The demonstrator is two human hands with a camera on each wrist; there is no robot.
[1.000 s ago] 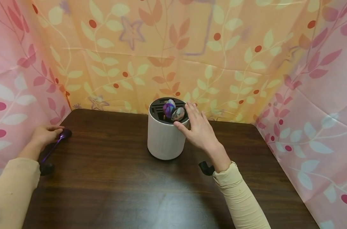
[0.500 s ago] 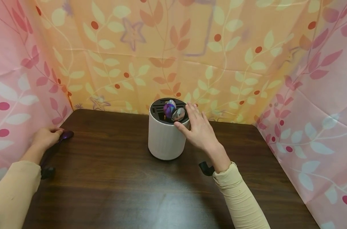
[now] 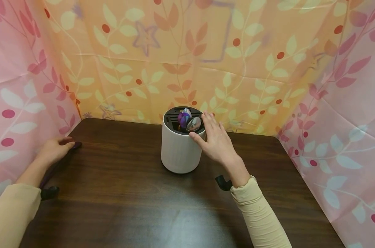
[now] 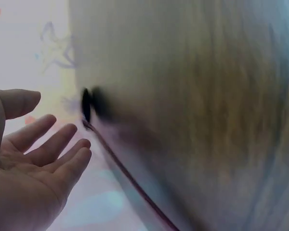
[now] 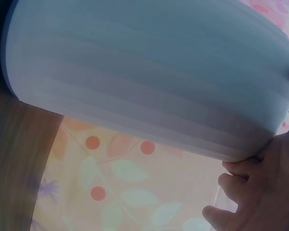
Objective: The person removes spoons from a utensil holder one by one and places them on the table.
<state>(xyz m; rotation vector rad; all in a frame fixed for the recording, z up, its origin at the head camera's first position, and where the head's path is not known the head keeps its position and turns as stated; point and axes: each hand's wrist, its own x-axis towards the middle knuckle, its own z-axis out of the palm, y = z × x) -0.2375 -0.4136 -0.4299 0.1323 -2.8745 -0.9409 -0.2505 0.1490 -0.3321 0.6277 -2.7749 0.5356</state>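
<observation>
My left hand (image 3: 52, 150) is at the table's left side, over a dark purple spoon (image 3: 77, 145) whose bowl shows just past the fingertips. In the left wrist view the fingers are spread and apart from the spoon's long thin handle (image 4: 135, 186). The hand and forearm partly hide the handle in the head view. A white cylindrical utensil holder (image 3: 180, 153) with a black slotted top stands upright mid-table. My right hand (image 3: 216, 139) rests against its right rim, thumb in front, fingers fairly straight. Out of the top stick a purple-blue spoon (image 3: 183, 119) and a silver spoon (image 3: 194, 124).
The dark wooden table (image 3: 128, 199) meets a yellow floral curtain (image 3: 119, 62) at the back. Pink floral curtains (image 3: 351, 113) hang along both sides. Black wrist-camera mounts show below each wrist, one a black piece (image 3: 223, 183) near the right cuff.
My left hand has laid the purple spoon down on the table at the left and loosened its fingers from it. The right hand and the holder have stayed in place.
</observation>
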